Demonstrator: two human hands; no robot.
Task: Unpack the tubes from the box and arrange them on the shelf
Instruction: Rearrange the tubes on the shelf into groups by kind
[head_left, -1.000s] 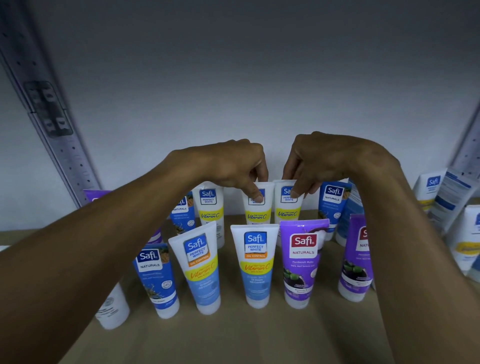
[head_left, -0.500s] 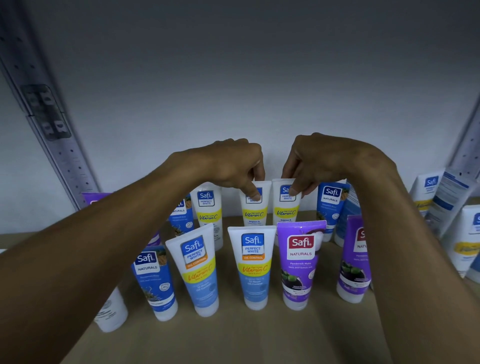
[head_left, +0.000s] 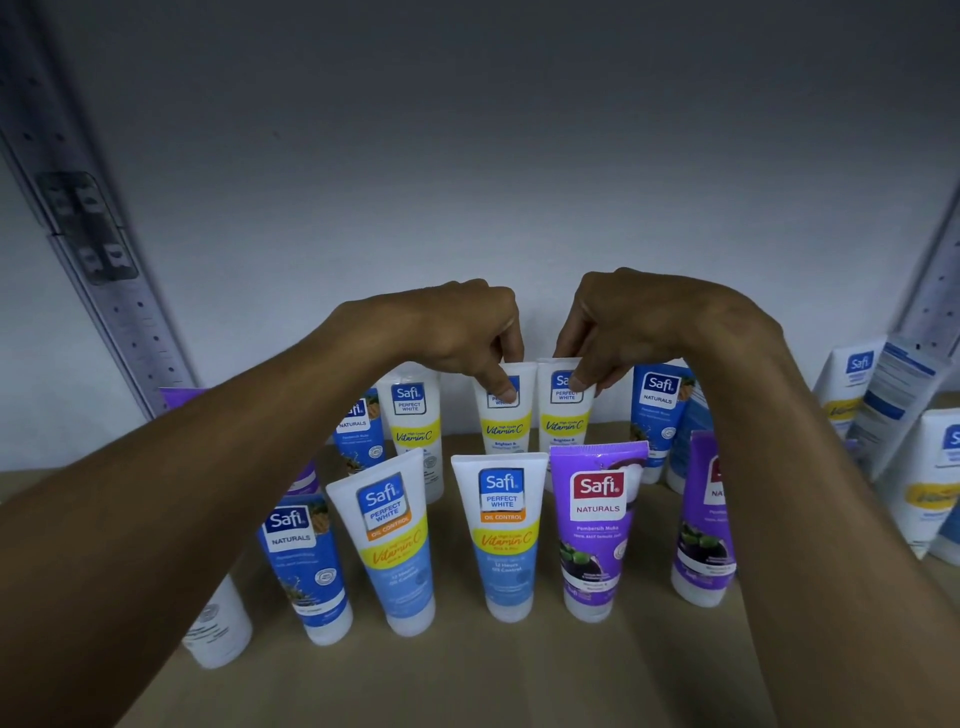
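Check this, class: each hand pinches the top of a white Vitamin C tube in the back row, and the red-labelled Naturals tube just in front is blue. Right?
Not quite: the head view shows the red-labelled Naturals tube is purple, not blue. The left hand pinches the left Vitamin C tube and the right hand the right Vitamin C tube, back row.

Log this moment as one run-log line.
left hand: pinches left Vitamin C tube | right hand: pinches right Vitamin C tube | both tubes: upright, back row, shelf

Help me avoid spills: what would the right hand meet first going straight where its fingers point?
The right hand points down, pinching the white Vitamin C tube: that tube first, probably then the shelf.
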